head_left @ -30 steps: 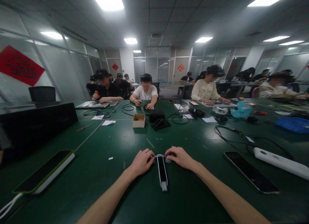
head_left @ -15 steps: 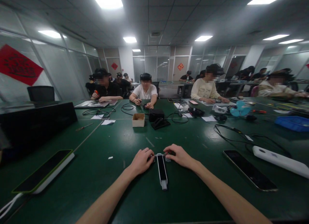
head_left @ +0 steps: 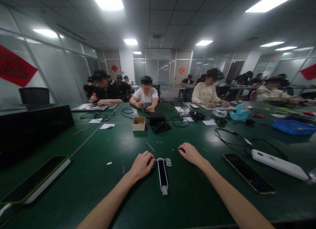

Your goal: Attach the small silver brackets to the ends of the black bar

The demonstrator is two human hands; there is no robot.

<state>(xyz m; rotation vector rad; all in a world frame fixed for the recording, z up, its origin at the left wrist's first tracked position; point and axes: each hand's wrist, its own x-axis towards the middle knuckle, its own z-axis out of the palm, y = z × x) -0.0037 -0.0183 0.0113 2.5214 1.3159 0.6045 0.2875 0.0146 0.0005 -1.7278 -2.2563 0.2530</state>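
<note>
A slim white-framed device with a black face [head_left: 162,173] lies on the green table in front of me, its light grey end towards me. My left hand [head_left: 144,163] rests at its upper left side, fingers curled round a small part that they mostly hide. On the device's upper right sits a small metallic bracket [head_left: 168,162], uncovered. My right hand [head_left: 189,152] is apart from the device, farther right, with its fingers bent down to the table; whatever is under the fingertips is too small to tell. A tiny light piece [head_left: 173,150] lies just left of those fingertips.
Phones [head_left: 248,173] lie at right and far left, a white power bank [head_left: 278,164] beyond the right one. Ahead stand an open small box [head_left: 138,124] and a black box [head_left: 157,118]. Cables, a blue tray [head_left: 293,127] and a small blue fan [head_left: 239,113] are farther right. People sit opposite.
My right hand has left the device's upper right side and moved right and away from me, uncovering the bracket. My left hand stays at the device. The view has shifted slightly.
</note>
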